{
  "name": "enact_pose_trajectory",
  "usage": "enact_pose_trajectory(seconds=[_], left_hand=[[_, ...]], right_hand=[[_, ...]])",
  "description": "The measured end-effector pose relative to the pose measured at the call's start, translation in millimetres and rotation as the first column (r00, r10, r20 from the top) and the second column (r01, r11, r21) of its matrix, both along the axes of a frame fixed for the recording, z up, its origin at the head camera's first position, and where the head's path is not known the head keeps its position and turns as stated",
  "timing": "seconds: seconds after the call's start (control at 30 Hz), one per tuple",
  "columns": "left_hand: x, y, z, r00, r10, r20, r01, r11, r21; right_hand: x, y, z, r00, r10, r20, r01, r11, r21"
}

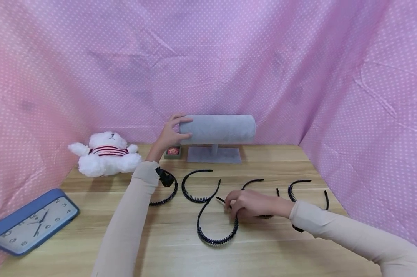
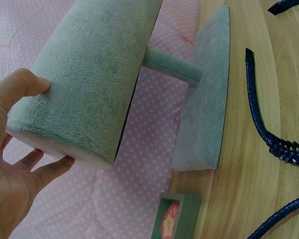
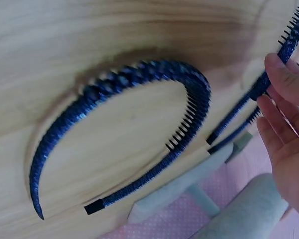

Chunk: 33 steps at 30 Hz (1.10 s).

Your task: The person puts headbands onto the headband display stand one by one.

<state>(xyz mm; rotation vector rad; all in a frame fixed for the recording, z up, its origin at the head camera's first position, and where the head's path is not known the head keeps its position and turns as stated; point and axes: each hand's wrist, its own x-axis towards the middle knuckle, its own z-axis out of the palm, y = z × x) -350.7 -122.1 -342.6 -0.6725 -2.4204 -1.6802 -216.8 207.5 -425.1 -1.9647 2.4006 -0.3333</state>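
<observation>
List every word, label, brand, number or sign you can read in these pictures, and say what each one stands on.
"3": on the face of the blue clock.
"4": on the same face, next to the 3.
The clock's other numerals: too blurred to read with certainty.
No word, label, brand or sign can be read anywhere.

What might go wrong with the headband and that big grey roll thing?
Two things, maybe. The left hand holds one end of the grey roll, which sits on a single post, so a hard push there might tip it. And the front headband, held by the right hand, has an end very near the neighbouring headband, so the two might catch.
</observation>
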Motion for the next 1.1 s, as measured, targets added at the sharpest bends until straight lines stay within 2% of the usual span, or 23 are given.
enact_pose_trajectory(seconds=[0.1,0.23,0.37,0.43,0.6,0.77,0.9,1.1], left_hand=[[1.1,-1.1,-0.8,1.0,0.001,0.011,-0.001,1.0,-0.001],[1.2,-0.8,-1.2,1.0,-0.003,0.016,0.003,1.0,0.004],[0.6,-0.4,-0.8,1.0,0.002,0.007,-0.003,1.0,0.002],[0.7,-0.3,-0.5,1.0,0.003,0.006,-0.003,1.0,0.003],[1.9,0.3,0.4,1.0,-0.004,0.007,0.004,1.0,0.013],[1.3,0.7,0.3,1.0,-0.01,-0.007,0.01,1.0,0.02],[-0.4,0.3,-0.8,1.0,-0.011,-0.026,0.012,1.0,0.02],[-1.2,-0.3,-1.4,1.0,-0.006,-0.03,0.007,1.0,0.016]], right_hand=[[0.4,-0.3,9.9,0.987,-0.077,0.141,0.074,0.997,0.028],[-3.5,-1.4,17.9,0.939,-0.146,0.311,0.142,0.989,0.035],[-12.1,-3.2,23.2,0.909,-0.132,0.396,0.15,0.989,-0.014],[-16.5,-3.4,26.4,0.887,-0.132,0.443,0.165,0.986,-0.035],[-28.4,-2.6,33.1,0.808,-0.133,0.574,0.217,0.973,-0.081],[-44.0,-0.5,34.4,0.757,-0.105,0.645,0.251,0.958,-0.139],[-55.6,3.7,33.5,0.733,-0.124,0.669,0.288,0.947,-0.14],[-66.0,10.5,38.7,0.726,-0.181,0.664,0.343,0.931,-0.122]])
